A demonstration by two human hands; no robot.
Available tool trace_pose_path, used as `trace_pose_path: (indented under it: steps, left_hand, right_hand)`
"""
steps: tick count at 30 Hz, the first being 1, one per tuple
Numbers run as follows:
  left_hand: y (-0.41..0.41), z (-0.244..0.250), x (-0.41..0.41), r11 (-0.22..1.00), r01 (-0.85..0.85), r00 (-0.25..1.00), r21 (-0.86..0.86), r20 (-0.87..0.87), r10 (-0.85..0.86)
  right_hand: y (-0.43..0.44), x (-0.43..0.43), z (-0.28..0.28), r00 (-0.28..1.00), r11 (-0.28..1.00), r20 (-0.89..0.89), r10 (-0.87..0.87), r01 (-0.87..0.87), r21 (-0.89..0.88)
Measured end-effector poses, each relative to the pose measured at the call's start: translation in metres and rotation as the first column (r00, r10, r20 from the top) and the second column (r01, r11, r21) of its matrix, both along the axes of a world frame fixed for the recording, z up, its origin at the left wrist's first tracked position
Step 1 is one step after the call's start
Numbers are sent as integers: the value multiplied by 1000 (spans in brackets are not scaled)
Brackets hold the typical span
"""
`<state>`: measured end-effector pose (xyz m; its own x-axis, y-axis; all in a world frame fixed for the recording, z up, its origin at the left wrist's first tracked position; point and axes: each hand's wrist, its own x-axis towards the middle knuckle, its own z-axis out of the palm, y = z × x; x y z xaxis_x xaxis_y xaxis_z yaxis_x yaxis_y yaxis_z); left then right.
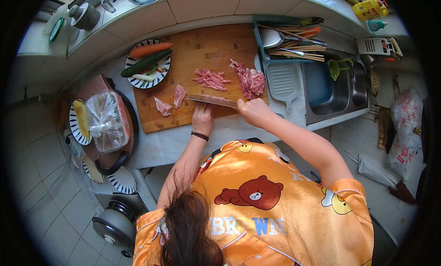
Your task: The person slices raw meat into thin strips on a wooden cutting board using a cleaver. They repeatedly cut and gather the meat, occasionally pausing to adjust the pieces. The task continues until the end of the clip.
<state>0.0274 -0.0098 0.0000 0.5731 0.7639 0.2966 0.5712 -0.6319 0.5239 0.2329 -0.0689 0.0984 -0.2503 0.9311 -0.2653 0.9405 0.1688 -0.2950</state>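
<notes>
My right hand grips a kitchen knife, its blade pointing left over the front of a wooden cutting board. Close against the blade is my left hand, whose fingertips are hidden beneath it, so what they touch cannot be told. Thin slices of raw meat lie just behind the blade. Two larger raw meat pieces rest to the left. Farther back are a small heap of meat strips and, at the right edge, a bigger heap.
A striped plate with a carrot and cucumber overlaps the board's left side. At right stand a utensil basket, a ridged tray and a metal sink. A plastic-wrapped container sits at left.
</notes>
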Motion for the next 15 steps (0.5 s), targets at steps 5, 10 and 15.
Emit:
trace_pose_path:
  steps: [5, 10, 15]
  left_hand:
    - [3, 8, 3, 1000, 6, 997, 21, 77, -8]
    - [4, 11, 6, 997, -18, 994, 69, 111, 10]
    - [2, 12, 4, 998, -6, 996, 60, 84, 1]
  right_hand:
    - [13, -6, -10, 989, 989, -74, -125, 129, 64]
    - [1, 9, 12, 994, 993, -19, -110, 111, 47]
    - [-6, 12, 17, 1000, 999, 14, -27, 28, -24]
